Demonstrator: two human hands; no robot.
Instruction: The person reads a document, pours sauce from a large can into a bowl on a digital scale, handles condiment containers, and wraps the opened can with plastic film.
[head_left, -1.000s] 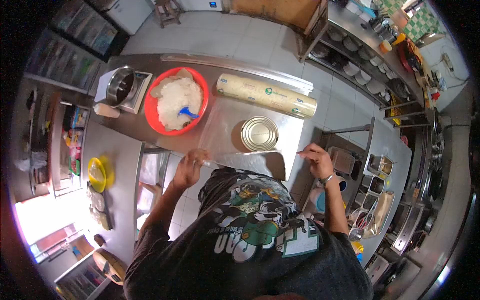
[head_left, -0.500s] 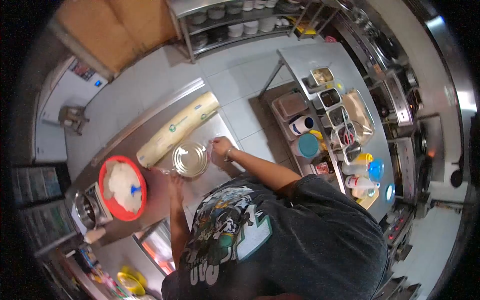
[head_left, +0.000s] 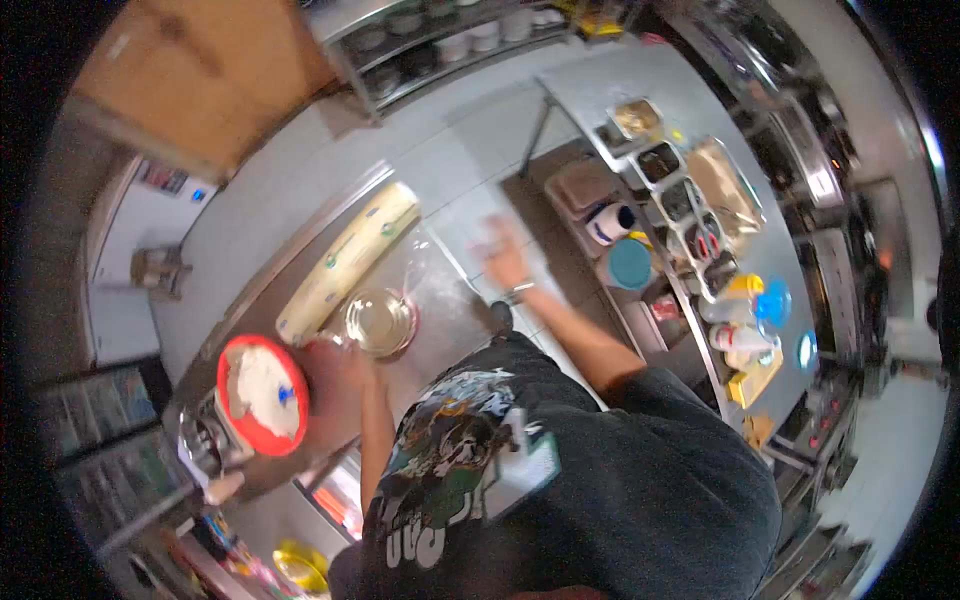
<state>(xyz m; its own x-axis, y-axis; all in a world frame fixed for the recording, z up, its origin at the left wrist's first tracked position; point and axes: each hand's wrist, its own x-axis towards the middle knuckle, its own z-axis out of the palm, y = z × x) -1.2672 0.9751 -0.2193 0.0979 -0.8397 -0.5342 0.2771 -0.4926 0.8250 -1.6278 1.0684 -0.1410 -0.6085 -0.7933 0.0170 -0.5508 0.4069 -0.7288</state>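
A round metal tin (head_left: 380,322) stands on the steel table, with clear plastic film (head_left: 335,343) at its left side. My left hand (head_left: 354,365) is beside the tin, near the film; its fingers are blurred. My right hand (head_left: 503,255) is off the table's right edge, over the floor, with its fingers apart and smeared by motion. Behind the tin lies a long printed roll of plastic film (head_left: 345,262). To the left is a red basin (head_left: 228,392) of white powder (head_left: 262,385) with a blue scoop (head_left: 286,395) in it.
A metal pot (head_left: 203,445) is beside the basin at the left. On the right, a steel counter (head_left: 590,85) bears metal food containers (head_left: 658,163), bottles (head_left: 740,340) and a tray (head_left: 725,185). Its lower shelf holds a teal-lidded tub (head_left: 629,264). A stool (head_left: 158,270) stands on the floor.
The view has turned. My hands first held film in front of the tin, then came to its two sides. My right hand has since moved away to the right, over the floor.
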